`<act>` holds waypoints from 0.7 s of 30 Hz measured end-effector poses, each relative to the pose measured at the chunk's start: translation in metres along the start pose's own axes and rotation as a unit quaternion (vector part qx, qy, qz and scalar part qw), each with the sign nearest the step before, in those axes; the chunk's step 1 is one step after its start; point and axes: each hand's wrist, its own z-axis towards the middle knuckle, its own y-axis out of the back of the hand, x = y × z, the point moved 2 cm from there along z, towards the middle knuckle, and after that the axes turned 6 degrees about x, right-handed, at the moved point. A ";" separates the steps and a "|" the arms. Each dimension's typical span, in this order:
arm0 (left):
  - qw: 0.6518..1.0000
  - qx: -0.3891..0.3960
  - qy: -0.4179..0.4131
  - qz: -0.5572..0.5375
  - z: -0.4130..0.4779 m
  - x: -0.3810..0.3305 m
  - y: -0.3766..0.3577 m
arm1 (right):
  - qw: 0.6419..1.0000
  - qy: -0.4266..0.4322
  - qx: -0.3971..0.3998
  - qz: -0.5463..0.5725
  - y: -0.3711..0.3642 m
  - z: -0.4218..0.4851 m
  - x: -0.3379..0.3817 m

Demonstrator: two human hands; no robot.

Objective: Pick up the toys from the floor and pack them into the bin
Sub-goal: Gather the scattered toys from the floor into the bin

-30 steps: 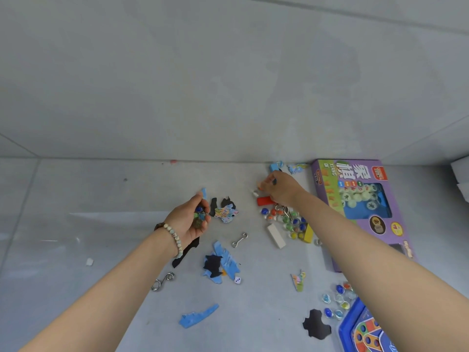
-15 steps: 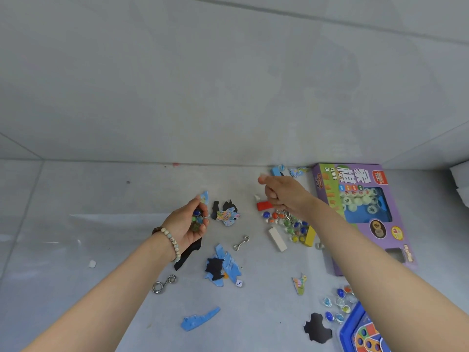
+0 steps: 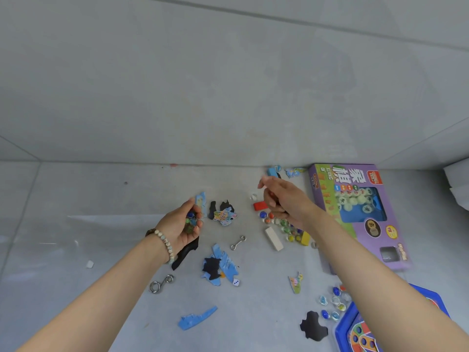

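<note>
The left hand (image 3: 181, 226) was cupped palm up, its fingers curled round a small heap of glass marbles (image 3: 190, 220) and a blue puzzle piece (image 3: 200, 203) that stood against the fingertips. The right hand (image 3: 281, 199) hovered above the floor (image 3: 101, 224) with its fingers curled inward; whether it pinched anything could not be told. Just beneath it lay a loose pile of marbles (image 3: 285, 224), with a red block (image 3: 260, 206), a white block (image 3: 273, 239) and a yellow block (image 3: 305, 238) beside it.

Farther out lay scattered puzzle pieces (image 3: 220, 265), a metal hook (image 3: 238, 243), a metal ring puzzle (image 3: 161, 283), a white die (image 3: 236, 282) and a second cluster of marbles (image 3: 335, 301) near a blue game board (image 3: 341, 329). A purple chess box (image 3: 327, 199) lay to the right. No bin showed in view.

Judged from this, the packing was at an early stage. Only a handful had been gathered, and most toys remained on the floor.
</note>
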 end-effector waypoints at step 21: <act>0.997 -0.023 -0.033 0.061 -0.011 -0.006 -0.003 | 0.855 -0.097 -0.062 -0.505 -0.010 0.030 -0.009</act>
